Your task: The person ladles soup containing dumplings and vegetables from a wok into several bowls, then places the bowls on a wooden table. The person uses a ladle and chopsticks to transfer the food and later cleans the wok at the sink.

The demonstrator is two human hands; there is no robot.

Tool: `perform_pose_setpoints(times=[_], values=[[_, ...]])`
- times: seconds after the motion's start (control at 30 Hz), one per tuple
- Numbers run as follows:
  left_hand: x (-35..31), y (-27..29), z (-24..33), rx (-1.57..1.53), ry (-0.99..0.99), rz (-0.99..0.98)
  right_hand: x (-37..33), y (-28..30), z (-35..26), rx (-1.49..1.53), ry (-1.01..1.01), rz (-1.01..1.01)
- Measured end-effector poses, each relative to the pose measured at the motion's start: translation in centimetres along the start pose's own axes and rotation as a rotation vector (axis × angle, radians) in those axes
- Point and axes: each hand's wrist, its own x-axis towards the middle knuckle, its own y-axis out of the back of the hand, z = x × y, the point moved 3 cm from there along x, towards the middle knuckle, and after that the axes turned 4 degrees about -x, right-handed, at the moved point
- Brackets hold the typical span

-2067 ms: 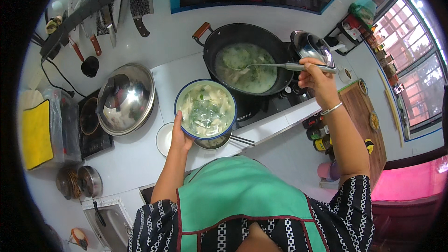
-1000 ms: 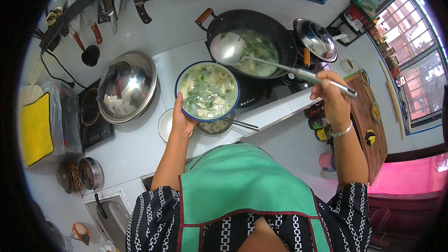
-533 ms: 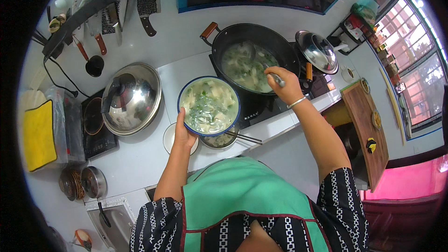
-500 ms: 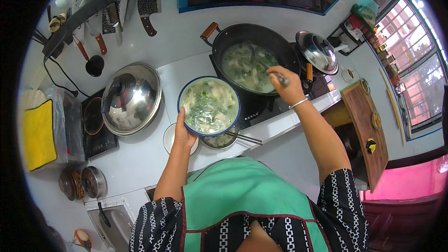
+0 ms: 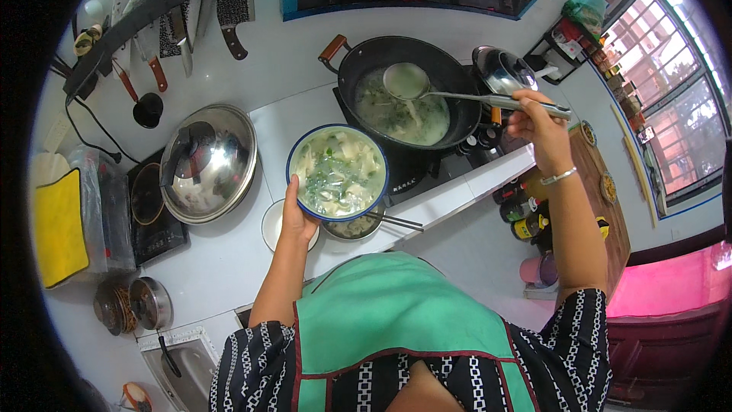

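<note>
I have the left hand (image 5: 301, 216) gripping a bowl (image 5: 338, 128) mid-frame, the right hand's (image 5: 540, 123) fingers closed around a ladle (image 5: 469, 97) over the upper-centre pot (image 5: 354, 76).

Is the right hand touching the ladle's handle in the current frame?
Touching. The head view shows the right hand closed around the ladle's handle, with no gap between them.

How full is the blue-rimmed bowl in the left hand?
Nearly full: in the bowl, pale, green-flecked soup spreads almost to the rim all around.
</note>
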Motion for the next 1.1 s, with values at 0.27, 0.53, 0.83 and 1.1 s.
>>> perform_pose_setpoints(times=[0.27,0.53,0.83,1.1], values=[[-0.4,-0.2,-0.3,-0.022,0.034,-0.02,-5.5,-0.5,-2.4,-0.014,-0.011,-0.098],[-0.2,-0.3,0.2,0.013,0.041,-0.045,-10.6,-3.9,-2.3,-0.555,0.572,-0.533],[0.4,0.3,0.8,0.018,0.08,-0.059,-9.2,-1.9,2.6,0.205,-0.054,-0.072],[0.0,1.0,1.1,0.081,0.14,-0.018,-4.2,-7.9,8.2,-0.316,0.276,0.041]])
